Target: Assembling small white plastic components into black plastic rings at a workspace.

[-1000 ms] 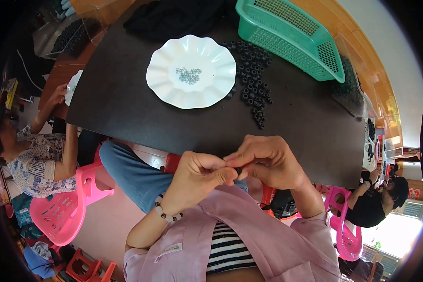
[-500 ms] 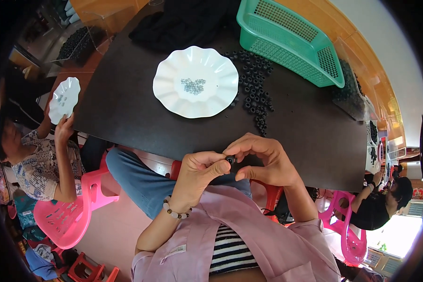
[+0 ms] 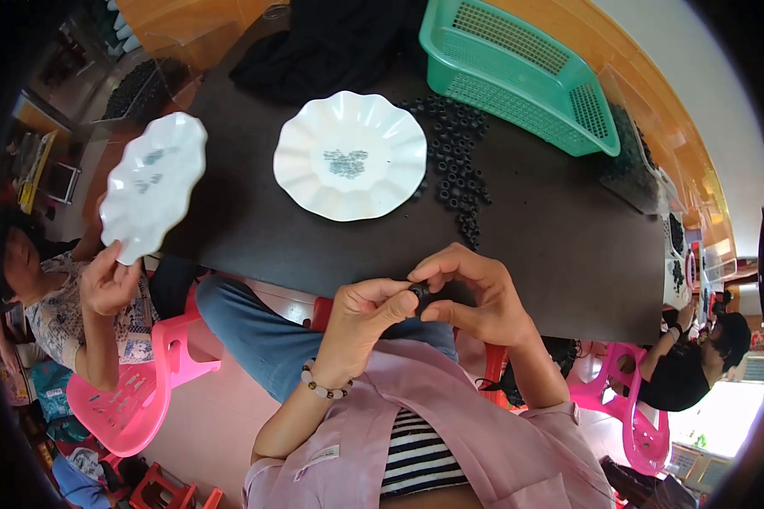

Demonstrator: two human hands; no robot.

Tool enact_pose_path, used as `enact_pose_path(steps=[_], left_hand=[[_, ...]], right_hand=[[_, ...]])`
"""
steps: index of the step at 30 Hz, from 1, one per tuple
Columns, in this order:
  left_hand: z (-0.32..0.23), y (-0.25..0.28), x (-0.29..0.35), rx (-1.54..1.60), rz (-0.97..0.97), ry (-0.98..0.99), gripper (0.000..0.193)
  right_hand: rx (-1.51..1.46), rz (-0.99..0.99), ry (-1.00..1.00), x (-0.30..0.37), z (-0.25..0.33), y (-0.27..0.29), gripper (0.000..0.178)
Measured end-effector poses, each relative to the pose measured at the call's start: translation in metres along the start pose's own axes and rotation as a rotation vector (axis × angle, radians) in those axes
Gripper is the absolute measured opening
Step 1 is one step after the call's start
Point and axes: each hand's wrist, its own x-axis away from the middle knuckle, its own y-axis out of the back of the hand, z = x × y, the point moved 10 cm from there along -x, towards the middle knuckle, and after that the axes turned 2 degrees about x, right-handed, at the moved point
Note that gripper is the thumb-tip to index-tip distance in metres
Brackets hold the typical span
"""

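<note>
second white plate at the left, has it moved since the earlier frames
Yes. The co-worker's hand has lifted the second white plate up and right, closer to the scalloped white plate on the dark table.

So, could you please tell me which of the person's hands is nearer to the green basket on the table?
The right hand. The green basket sits at the table's far right, up and slightly right of it, while the left hand is further left, across the small black part both pinch.

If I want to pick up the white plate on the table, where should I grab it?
Grab the white plate by its wavy rim on the bare near edge, coming from the front. It lies flat, small grey bits sit in its middle, and black rings crowd its right side. Keep it level.
</note>
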Motion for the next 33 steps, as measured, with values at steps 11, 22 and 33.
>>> enact_pose_path(steps=[11, 22, 33], left_hand=[[-0.003, -0.009, 0.002, -0.074, 0.022, 0.036, 0.025], [0.006, -0.004, 0.01, 0.003, 0.02, 0.113, 0.027], [0.013, -0.004, 0.013, -0.007, -0.064, 0.169, 0.032]], right_hand=[[0.026, -0.047, 0.052, -0.003, 0.015, -0.002, 0.027], [0.02, -0.014, 0.111, -0.001, 0.018, -0.009, 0.023], [-0.104, -0.222, -0.015, 0.018, 0.02, 0.062, 0.024]])
